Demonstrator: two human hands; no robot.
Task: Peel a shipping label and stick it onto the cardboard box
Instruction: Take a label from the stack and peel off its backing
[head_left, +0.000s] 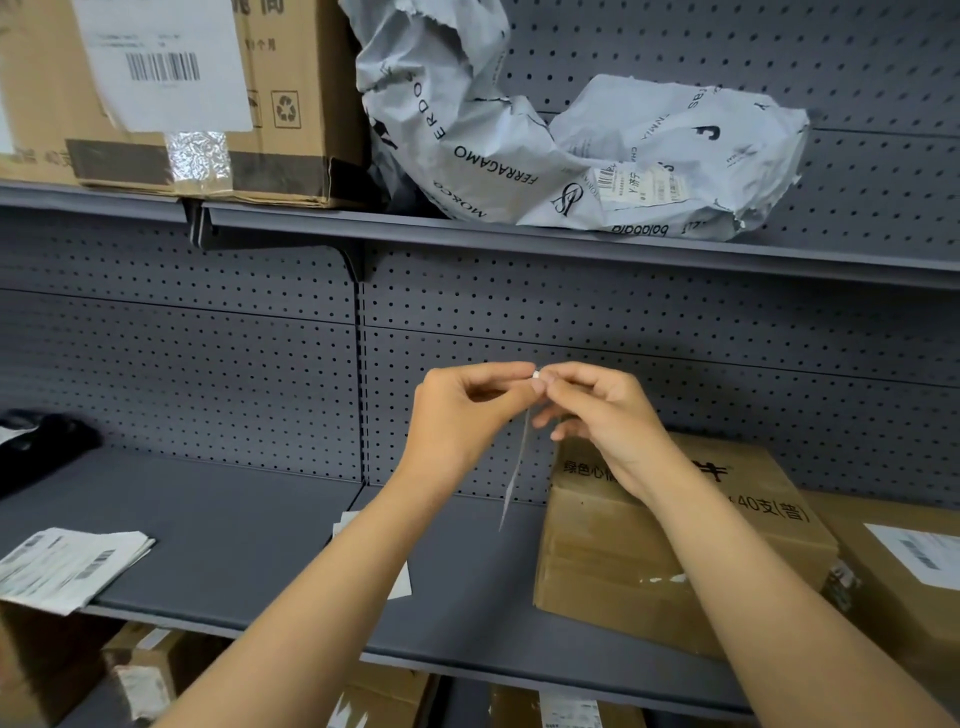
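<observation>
Both hands raised in front of the grey pegboard back panel (675, 322), fingertips meeting at one point. Left hand (462, 410) and right hand (608, 415) both pinch the top corner of the shipping label (517, 457), thumb and forefinger closed narrow on it. Label seen edge-on, a thin white strip hanging straight down from the pinch, lower end free and touching nothing. Cannot tell if backing is separating at the corner; too small. Cardboard box (670, 545) sits on the shelf (249, 530) below and to the right of the grip, under the right wrist, Chinese print on top, well apart from the label. Second box with white label (914, 556) further right, touching the first. Stack of label sheets (67, 566) far down-left of the grip at the shelf edge. Above the grip: upper shelf with torn grey mailer bags (571, 145) and another carton (182, 98).
</observation>
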